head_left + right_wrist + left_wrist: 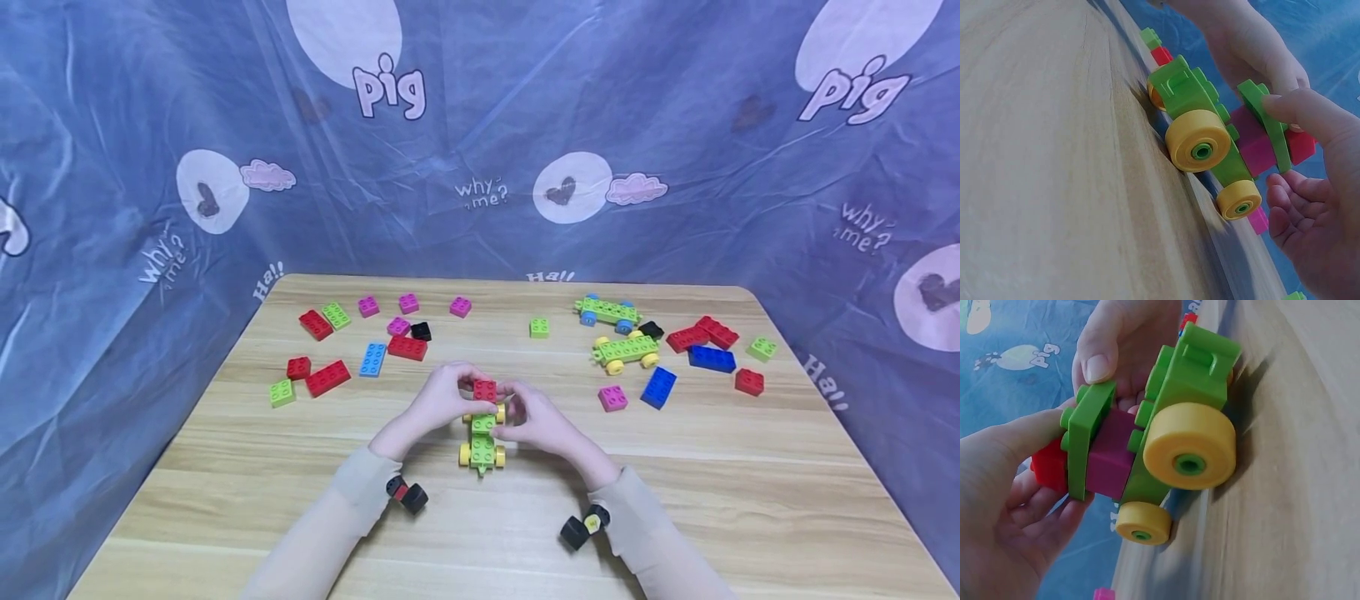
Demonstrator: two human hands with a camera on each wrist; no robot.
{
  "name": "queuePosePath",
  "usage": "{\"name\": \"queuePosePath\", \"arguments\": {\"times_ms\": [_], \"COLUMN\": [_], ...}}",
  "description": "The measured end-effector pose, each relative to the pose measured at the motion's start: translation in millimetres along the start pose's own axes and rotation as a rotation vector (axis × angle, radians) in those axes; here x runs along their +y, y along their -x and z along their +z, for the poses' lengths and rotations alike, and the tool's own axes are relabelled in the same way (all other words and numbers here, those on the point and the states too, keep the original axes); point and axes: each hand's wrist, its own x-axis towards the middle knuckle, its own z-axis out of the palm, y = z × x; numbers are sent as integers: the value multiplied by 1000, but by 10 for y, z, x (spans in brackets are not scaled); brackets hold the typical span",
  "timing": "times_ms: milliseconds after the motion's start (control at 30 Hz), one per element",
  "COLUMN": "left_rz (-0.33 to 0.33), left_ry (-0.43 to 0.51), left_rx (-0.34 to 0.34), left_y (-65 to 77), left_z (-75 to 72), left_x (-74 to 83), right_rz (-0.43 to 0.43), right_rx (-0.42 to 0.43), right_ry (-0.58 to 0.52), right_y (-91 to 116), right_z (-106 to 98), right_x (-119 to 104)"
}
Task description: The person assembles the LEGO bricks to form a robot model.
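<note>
A lime-green toy car base (482, 452) with yellow wheels stands on the table between both hands. Side on, the left wrist view shows a magenta brick (1110, 456) on its studs, a flat lime-green brick (1080, 444) above that, slightly tilted, and a red brick (1051, 466) on top. My left hand (444, 395) grips the flat green brick and red brick, thumb on the green one, fingers round the far side. From the other side my right hand (542, 419) pinches the flat green brick, thumb on its studded face, fingers curled by its lower end.
Loose red bricks (327, 377), a light-blue brick (372, 360) and magenta bricks (461, 307) lie at back left. At back right are two more car bases, one yellow-wheeled (627, 350), one blue-wheeled (609, 312), and blue bricks (658, 388). Blue printed cloth (480, 233) surrounds the table.
</note>
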Motion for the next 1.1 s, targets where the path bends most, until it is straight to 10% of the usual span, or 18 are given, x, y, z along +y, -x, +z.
{"name": "queuePosePath", "arguments": {"times_ms": [433, 1100], "left_rz": [125, 73], "left_ry": [-83, -40], "left_rx": [-158, -111], "left_y": [-17, -6], "left_z": [-202, -161], "left_x": [-20, -1], "right_rz": [20, 44], "right_rx": [22, 24], "right_ry": [13, 46], "right_y": [2, -10], "right_z": [16, 13], "right_x": [-22, -12]}}
